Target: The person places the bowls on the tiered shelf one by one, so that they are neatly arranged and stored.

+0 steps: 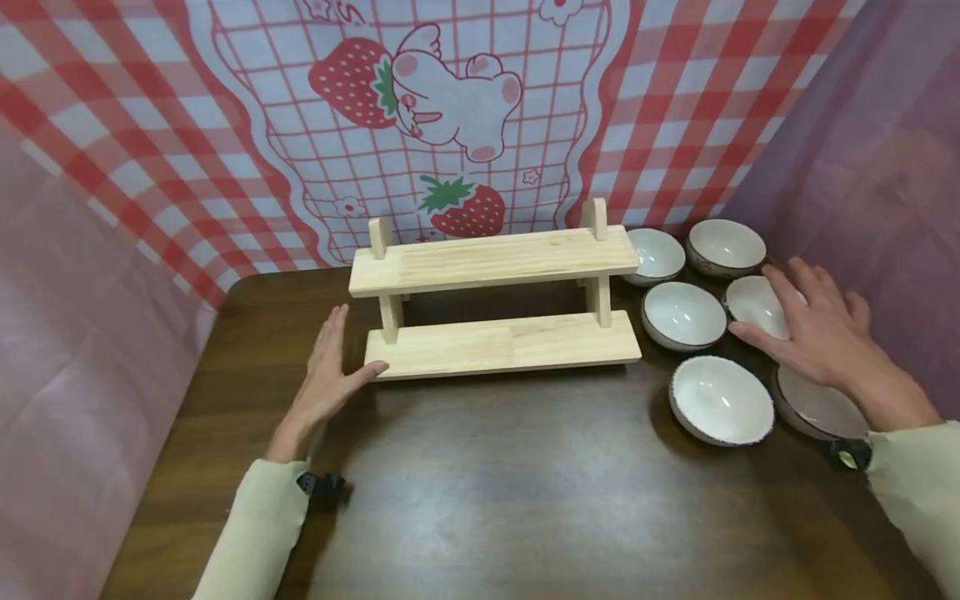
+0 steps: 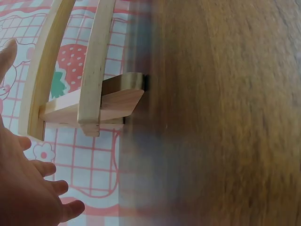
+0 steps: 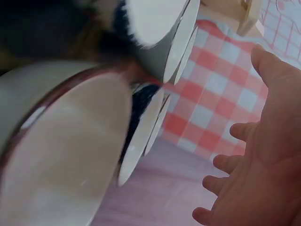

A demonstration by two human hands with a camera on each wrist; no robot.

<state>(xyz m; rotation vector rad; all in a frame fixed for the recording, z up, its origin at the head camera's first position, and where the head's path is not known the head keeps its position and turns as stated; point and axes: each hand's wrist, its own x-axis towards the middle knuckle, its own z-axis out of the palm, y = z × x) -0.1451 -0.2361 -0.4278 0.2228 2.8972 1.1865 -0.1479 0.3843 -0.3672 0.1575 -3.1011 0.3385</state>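
Note:
A two-tier wooden shelf [image 1: 495, 346] stands at the back of the brown table. At its left end is my left hand [image 1: 324, 379], fingers extended, the thumb by the lower board's corner; whether it touches cannot be told. My right hand [image 1: 825, 333] hovers with spread fingers over the white bowls on the right and holds nothing. Beneath its fingers lies one bowl [image 1: 753, 302], partly hidden. Another bowl [image 1: 813, 404] sits below the wrist. Nearer the middle are a rough-rimmed bowl [image 1: 722, 400] and a dark-rimmed bowl [image 1: 684, 315]. In the right wrist view a large bowl [image 3: 66, 150] is close by.
Two more bowls stand at the back, one bowl [image 1: 654, 254] beside the shelf's right end and one bowl [image 1: 726, 246] farther right. Behind the table [image 1: 480, 492] hangs a red checked cloth [image 1: 675, 100] with strawberries. Pinkish curtains [image 1: 75, 350] flank both sides.

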